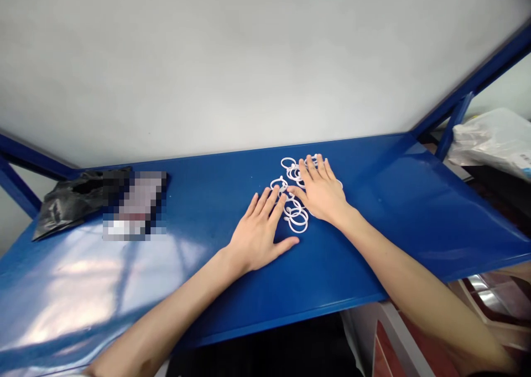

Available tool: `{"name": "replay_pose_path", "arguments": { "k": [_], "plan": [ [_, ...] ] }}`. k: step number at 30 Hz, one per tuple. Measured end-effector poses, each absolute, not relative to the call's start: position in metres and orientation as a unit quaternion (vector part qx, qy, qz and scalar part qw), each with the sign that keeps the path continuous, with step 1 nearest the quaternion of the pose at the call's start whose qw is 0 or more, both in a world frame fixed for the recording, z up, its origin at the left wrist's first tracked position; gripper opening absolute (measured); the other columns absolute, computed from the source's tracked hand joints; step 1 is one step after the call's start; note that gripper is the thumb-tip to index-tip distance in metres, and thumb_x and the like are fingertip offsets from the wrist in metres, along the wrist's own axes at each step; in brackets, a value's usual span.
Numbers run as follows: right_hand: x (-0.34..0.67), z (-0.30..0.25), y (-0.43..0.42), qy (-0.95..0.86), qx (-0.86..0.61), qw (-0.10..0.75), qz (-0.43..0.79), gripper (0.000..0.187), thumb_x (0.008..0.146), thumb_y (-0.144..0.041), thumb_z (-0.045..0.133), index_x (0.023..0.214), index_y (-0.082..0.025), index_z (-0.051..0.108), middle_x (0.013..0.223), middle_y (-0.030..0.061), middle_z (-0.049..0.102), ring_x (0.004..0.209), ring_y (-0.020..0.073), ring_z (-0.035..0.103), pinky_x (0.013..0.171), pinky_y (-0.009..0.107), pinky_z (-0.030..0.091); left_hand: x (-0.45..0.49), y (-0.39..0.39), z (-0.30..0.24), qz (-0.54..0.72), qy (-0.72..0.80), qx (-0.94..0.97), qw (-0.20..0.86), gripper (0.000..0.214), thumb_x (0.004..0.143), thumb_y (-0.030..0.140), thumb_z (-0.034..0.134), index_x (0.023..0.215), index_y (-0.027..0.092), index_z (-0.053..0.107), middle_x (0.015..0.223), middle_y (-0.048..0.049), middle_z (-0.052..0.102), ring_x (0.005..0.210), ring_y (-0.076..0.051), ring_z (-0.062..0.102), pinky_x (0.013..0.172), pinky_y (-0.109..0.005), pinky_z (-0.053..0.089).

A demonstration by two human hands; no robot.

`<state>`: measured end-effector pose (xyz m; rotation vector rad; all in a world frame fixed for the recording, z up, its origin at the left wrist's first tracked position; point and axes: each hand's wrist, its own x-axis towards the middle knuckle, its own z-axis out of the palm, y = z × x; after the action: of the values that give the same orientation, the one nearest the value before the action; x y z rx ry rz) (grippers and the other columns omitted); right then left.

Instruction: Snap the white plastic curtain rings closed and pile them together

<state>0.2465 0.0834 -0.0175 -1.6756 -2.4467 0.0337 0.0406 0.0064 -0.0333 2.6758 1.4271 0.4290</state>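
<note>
Several thin white rings [297, 220], each with a small knob or clip, lie loosely heaped on a blue shelf [215, 200]. My left hand [259, 230] is palm down at the left side of the heap, fingers stretched out and thumb spread, its fingertips beside or over some rings. Over the right part of the heap lies my right hand [321, 189], also flat with fingers spread, covering some of the rings. Neither hand grips a ring. How many rings are under the right hand is hidden.
At the left end lie a black plastic bag [70, 200] and a pixelated flat object [139, 203]. A white wall [249, 62] rises behind. Blue frame bars [477, 84] flank the shelf. Clear plastic bags [493, 139] sit beyond the right end, and boxes [498, 299] stand below it.
</note>
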Motion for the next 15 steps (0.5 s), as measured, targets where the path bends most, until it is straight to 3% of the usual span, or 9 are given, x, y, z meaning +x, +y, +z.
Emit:
{"name": "replay_pose_path", "arguments": {
  "k": [3,8,12,15],
  "plan": [
    [0.253,-0.018,0.086,-0.806,-0.585,0.093,0.007,0.088,0.099,-0.07,0.022,0.159,-0.007,0.029,0.167,0.0194,0.021,0.156,0.0416,0.007,0.126,0.06,0.011,0.057,0.019,-0.034,0.119,0.473,0.872,0.036,0.093,0.093,0.071,0.046,0.159,0.01,0.023,0.168,-0.0176,0.017,0.157,-0.034,0.01,0.128,-0.055,0.017],
    [0.257,-0.013,0.083,-0.836,-0.538,0.089,0.058,0.082,0.101,-0.069,0.016,0.16,-0.013,0.031,0.167,0.0152,0.024,0.156,0.0383,0.011,0.126,0.056,0.016,0.067,0.052,-0.036,0.106,0.469,0.876,0.038,0.095,0.094,0.071,0.043,0.159,0.005,0.02,0.167,-0.0197,0.017,0.157,-0.033,0.008,0.129,-0.053,0.015],
    [0.26,-0.013,0.087,-0.819,-0.559,0.123,0.027,0.083,0.102,-0.067,0.013,0.155,-0.01,0.04,0.163,0.0179,0.033,0.155,0.0371,0.019,0.126,0.054,0.017,0.068,0.072,-0.035,0.135,0.452,0.881,0.037,0.102,0.091,0.077,0.042,0.161,0.008,0.013,0.168,-0.0198,0.01,0.157,-0.033,0.007,0.128,-0.055,0.016],
    [0.265,-0.017,0.094,-0.797,-0.588,0.136,0.007,0.082,0.102,-0.065,0.012,0.154,-0.01,0.043,0.162,0.0186,0.036,0.154,0.037,0.023,0.125,0.055,0.02,0.07,0.083,-0.033,0.125,0.415,0.9,0.036,0.091,0.093,0.074,0.043,0.16,0.016,0.023,0.169,-0.0143,0.014,0.157,-0.033,0.008,0.127,-0.057,0.015]
  ]
}}
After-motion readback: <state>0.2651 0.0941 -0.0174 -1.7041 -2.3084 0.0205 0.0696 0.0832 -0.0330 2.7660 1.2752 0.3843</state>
